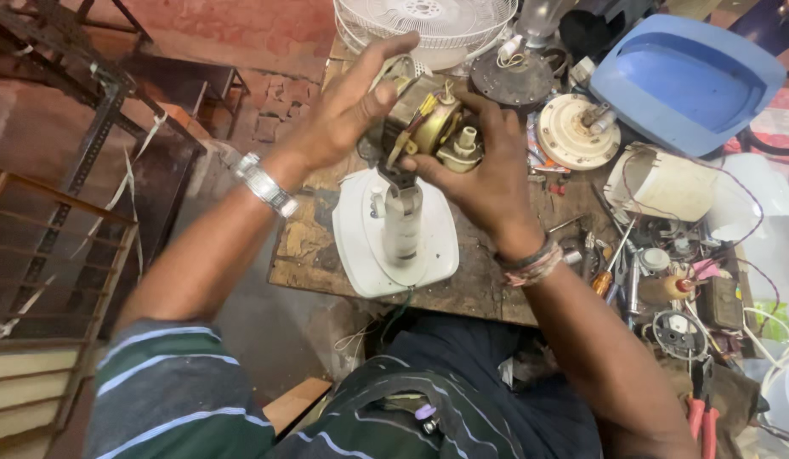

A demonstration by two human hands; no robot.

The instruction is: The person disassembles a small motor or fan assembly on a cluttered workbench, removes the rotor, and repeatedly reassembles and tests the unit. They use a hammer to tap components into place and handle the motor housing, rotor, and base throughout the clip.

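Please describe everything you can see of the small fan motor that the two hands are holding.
The fan motor is small, with a brass-coloured metal body, yellow and red wires on it, and a cream plastic part with a knob at its right side. It sits atop the white stand, above the wooden workbench. The left hand grips it from the left, the right hand from the right and below. Its rear is hidden.

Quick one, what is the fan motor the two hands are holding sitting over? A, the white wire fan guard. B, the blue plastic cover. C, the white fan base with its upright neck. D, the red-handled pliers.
C: the left hand and right hand hold the fan motor right above the neck of the white fan base on the wooden workbench.
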